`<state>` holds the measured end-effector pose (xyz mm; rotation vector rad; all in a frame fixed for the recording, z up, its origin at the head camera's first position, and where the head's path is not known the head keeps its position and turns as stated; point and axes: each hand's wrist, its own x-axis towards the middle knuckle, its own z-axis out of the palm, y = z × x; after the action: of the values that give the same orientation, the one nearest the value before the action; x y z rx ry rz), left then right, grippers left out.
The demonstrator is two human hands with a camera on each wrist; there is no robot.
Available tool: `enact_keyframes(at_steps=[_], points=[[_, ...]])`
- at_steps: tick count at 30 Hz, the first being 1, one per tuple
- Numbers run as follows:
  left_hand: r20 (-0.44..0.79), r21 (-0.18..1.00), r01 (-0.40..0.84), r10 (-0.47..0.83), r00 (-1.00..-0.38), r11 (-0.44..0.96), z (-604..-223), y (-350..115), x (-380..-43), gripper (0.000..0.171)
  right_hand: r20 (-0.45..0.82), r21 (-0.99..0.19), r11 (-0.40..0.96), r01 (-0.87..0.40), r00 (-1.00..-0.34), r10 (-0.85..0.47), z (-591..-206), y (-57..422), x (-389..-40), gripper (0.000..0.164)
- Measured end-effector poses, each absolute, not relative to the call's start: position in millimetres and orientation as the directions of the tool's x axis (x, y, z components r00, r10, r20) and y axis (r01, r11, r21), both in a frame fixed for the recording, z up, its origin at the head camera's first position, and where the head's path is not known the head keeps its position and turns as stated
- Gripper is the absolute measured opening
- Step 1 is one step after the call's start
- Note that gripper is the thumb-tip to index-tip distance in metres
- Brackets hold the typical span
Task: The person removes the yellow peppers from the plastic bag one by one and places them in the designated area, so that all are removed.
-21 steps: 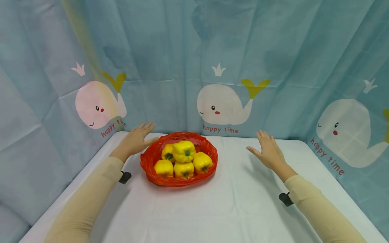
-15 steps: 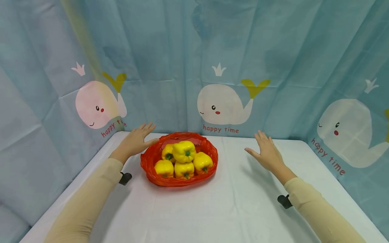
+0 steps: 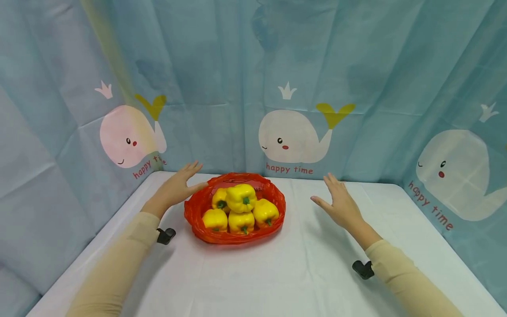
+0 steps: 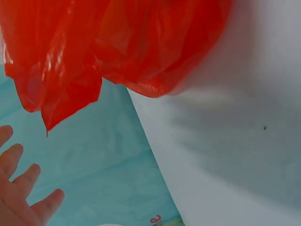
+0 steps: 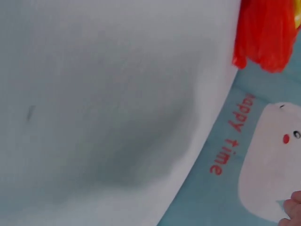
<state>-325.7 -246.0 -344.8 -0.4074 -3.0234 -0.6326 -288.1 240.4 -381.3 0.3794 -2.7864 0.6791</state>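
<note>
A red plastic bag (image 3: pixel 198 226), its rim rolled open, sits on the white table with several yellow bell peppers (image 3: pixel 240 199) piled inside. My left hand (image 3: pixel 177 187) is held at the bag's left side, fingers extended and thumb toward the rim; whether the thumb touches it I cannot tell. In the left wrist view the crumpled bag (image 4: pixel 155 42) hangs in front of the spread fingers (image 4: pixel 27 181). To the right of the bag, apart from it, my right hand (image 3: pixel 341 206) hovers above the table with straight fingers, holding nothing. Only fingertips (image 5: pixel 294 209) show in the right wrist view.
The table (image 3: pixel 245 281) is covered in white cloth. Light blue curtains (image 3: pixel 222 66) with printed whales stand along its back and both sides. A black wrist camera (image 3: pixel 363 269) is strapped on the right sleeve, another camera (image 3: pixel 166 236) on the left.
My right hand has moved left, closer to the bag. My left hand has stayed nearly where it was, and the bag and peppers have not moved on the table.
</note>
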Motion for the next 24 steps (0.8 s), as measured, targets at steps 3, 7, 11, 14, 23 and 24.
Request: enact_keyframes(at_steps=[3,7,11,14,23,24], points=[[0.08,0.425,0.25,0.239,-0.968,0.87,-345.7,-245.1,-323.6,0.087,0.309,-0.438,0.84,-0.32,-0.931,-0.194,-380.3,232.3,-284.6,0.091],[0.074,0.474,0.224,0.215,-0.974,0.852,-347.7,-244.4,-320.7,0.087,0.314,-0.466,0.823,-0.324,-0.931,-0.188,-380.0,222.3,-280.9,0.089],[0.082,0.523,0.201,0.186,-0.979,0.828,-352.8,-244.8,-318.5,0.086,0.303,-0.498,0.814,-0.3,-0.939,-0.161,-380.9,213.3,-278.4,0.087],[0.092,0.554,0.19,0.167,-0.982,0.811,-357.0,-244.3,-316.1,0.082,0.304,-0.523,0.802,-0.287,-0.943,-0.139,-382.6,207.4,-276.3,0.086],[0.102,0.581,0.158,0.121,-0.987,0.799,-357.2,-234.9,-307.4,0.077,0.34,-0.594,0.742,-0.31,-0.933,-0.118,-386.1,195.0,-270.3,0.084],[0.101,0.582,0.15,0.112,-0.989,0.799,-356.9,-234.7,-306.7,0.076,0.336,-0.599,0.739,-0.308,-0.934,-0.117,-385.9,193.3,-269.9,0.085]])
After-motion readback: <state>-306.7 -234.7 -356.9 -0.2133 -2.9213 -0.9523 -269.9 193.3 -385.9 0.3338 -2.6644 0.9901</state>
